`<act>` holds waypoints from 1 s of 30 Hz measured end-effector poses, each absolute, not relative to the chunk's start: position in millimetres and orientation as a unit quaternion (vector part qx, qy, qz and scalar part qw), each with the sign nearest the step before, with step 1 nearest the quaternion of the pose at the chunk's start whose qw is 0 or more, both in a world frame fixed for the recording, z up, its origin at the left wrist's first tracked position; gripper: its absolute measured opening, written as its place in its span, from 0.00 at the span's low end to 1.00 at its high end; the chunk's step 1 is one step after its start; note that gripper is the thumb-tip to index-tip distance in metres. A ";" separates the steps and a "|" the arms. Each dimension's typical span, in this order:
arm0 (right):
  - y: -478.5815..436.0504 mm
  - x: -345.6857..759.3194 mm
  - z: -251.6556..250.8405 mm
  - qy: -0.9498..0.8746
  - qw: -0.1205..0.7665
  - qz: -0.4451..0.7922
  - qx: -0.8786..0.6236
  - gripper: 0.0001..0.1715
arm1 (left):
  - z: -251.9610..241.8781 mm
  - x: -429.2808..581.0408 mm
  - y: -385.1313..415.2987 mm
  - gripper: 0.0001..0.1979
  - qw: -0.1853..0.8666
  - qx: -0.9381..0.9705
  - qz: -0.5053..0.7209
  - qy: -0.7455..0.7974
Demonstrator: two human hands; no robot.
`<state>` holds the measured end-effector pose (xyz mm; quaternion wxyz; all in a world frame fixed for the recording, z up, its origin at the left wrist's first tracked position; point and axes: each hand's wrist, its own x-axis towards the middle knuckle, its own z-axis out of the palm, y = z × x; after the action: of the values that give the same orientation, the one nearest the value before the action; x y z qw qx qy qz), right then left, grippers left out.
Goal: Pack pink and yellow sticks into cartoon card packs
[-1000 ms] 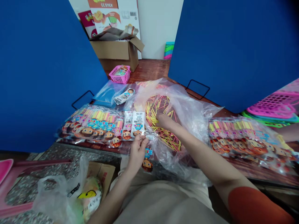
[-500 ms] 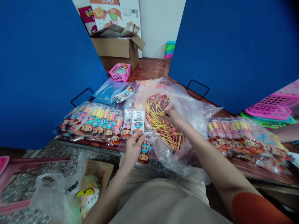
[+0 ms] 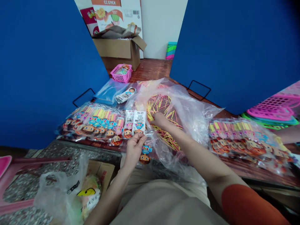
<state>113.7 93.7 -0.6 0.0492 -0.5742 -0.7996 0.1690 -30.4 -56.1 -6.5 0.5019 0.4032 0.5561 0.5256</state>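
My left hand (image 3: 134,147) pinches a small printed sachet (image 3: 145,151) with a cartoon face, held just off the table's front edge. My right hand (image 3: 160,120) reaches into a large clear plastic bag (image 3: 187,109) and rests with curled fingers on the heap of yellow and pink sticks (image 3: 164,109) inside; what its fingers hold is hidden. Two empty sachets (image 3: 136,122) lie side by side just left of the bag.
Filled cartoon packs lie in a row at the left (image 3: 93,123) and a pile at the right (image 3: 246,140). Blue partition boards (image 3: 47,68) flank the table. A pink basket (image 3: 121,73) and cardboard box (image 3: 118,50) stand behind. A plastic bag (image 3: 67,193) sits by my left knee.
My right hand has shifted left and nearer across the stick heap. My left hand has stayed in place with the sachet.
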 end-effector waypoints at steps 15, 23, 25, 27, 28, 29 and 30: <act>91.4 151.9 0.8 -0.757 0.176 0.165 -0.607 0.16 | -3.4 -29.9 -57.4 0.14 0.487 0.404 0.531 0.563; 78.7 174.2 -17.5 -0.716 0.331 0.254 -0.560 0.24 | 5.2 -19.5 -54.0 0.14 0.495 0.413 0.528 0.553; 75.3 176.7 -19.3 -0.703 0.357 0.267 -0.554 0.25 | 5.2 -19.1 -54.0 0.14 0.495 0.414 0.526 0.554; 71.4 179.8 -18.3 -0.696 0.374 0.278 -0.546 0.26 | 4.5 -19.1 -54.3 0.13 0.497 0.414 0.524 0.554; 69.4 181.5 -17.1 -0.690 0.387 0.276 -0.546 0.25 | 4.2 -19.1 -54.5 0.13 0.497 0.415 0.523 0.554; 67.5 183.1 -15.8 -0.682 0.405 0.269 -0.546 0.25 | 3.9 -18.8 -54.6 0.12 0.496 0.417 0.522 0.555; 66.0 184.5 -14.9 -0.671 0.426 0.262 -0.547 0.25 | 3.6 -18.3 -54.7 0.12 0.495 0.419 0.521 0.556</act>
<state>184.5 66.0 -14.9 0.4264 -0.5471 -0.6709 0.2624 -18.3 -54.7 3.6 0.4947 0.4189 0.5555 0.5207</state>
